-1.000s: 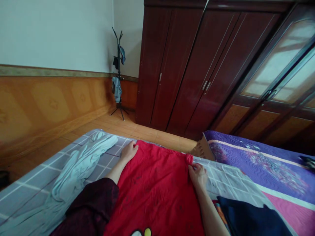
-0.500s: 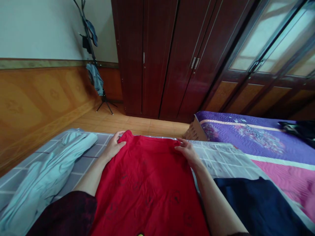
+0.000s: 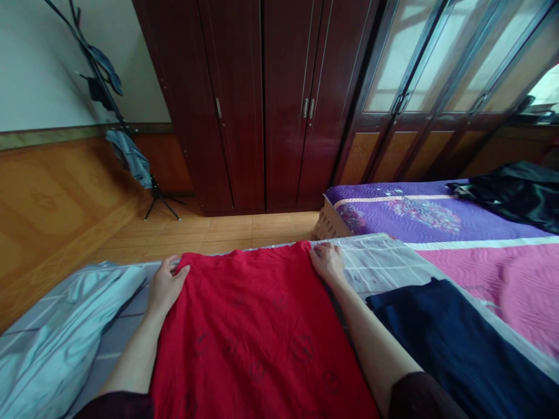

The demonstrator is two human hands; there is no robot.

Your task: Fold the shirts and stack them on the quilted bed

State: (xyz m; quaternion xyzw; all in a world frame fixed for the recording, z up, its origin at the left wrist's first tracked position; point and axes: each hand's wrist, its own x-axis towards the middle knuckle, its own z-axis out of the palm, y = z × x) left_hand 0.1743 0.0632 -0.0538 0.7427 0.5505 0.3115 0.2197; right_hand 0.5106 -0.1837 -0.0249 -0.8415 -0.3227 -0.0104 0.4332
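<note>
A red garment (image 3: 257,326) with faint dark round prints lies spread flat on the grey checked bed in front of me; its near end runs out of view. My left hand (image 3: 168,286) pinches its far left corner, the thumb on top of the cloth. At the far right corner, my right hand (image 3: 327,263) is closed on the edge, fingertips partly hidden. Left of my left arm lies a crumpled pale blue cloth (image 3: 74,331). A dark navy garment (image 3: 454,343) lies on the bed to the right of my right forearm.
Beyond the checked bedsheet (image 3: 367,262) is a tiled floor (image 3: 231,230) and a dark red wardrobe (image 3: 236,145). A coat stand (image 3: 116,110) with hanging items stands at the far left. A second bed with a purple and pink cover (image 3: 406,215) adjoins at right, with black clothing (image 3: 519,192) on it.
My view has turned to the right. Both hands stay at the garment's far corners, spaced a little wider, and the far edge looks more stretched out.
</note>
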